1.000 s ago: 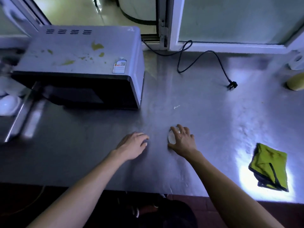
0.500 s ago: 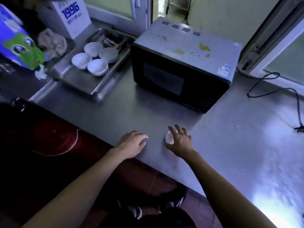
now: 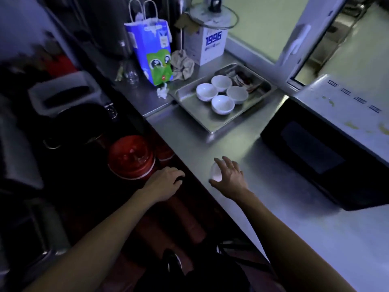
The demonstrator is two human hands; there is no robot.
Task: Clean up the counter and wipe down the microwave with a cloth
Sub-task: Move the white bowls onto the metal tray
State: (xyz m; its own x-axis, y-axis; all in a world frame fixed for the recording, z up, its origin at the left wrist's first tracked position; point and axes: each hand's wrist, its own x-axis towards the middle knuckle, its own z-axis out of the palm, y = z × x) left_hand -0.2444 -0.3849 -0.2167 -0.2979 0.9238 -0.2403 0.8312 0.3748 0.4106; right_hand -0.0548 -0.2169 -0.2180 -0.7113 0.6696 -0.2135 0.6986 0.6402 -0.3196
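My right hand (image 3: 228, 178) grasps a small pale rounded object (image 3: 216, 173), fingers curled round it, low over the near edge of the steel counter (image 3: 284, 218); I cannot tell what the object is. My left hand (image 3: 166, 182) hangs off the counter over the dark floor side, fingers loosely curled, holding nothing.

Microwave (image 3: 328, 148): on the counter at right, yellowish smears on its grey top, not yet wiped. No cloth in view.

Risks, as I judge them:
- Grip looks loose and sits right at the counter edge; a slip would send the object to the floor near the red bucket (image 3: 130, 158).
- The four white bowls (image 3: 222, 93) sit loose in the metal tray (image 3: 210, 125); a knock while clearing would rattle them.

Legible writing: "1996" in blue on the white box (image 3: 207, 46). Blue paper bag (image 3: 152, 53) shows a green cartoon owl; its text is unreadable.
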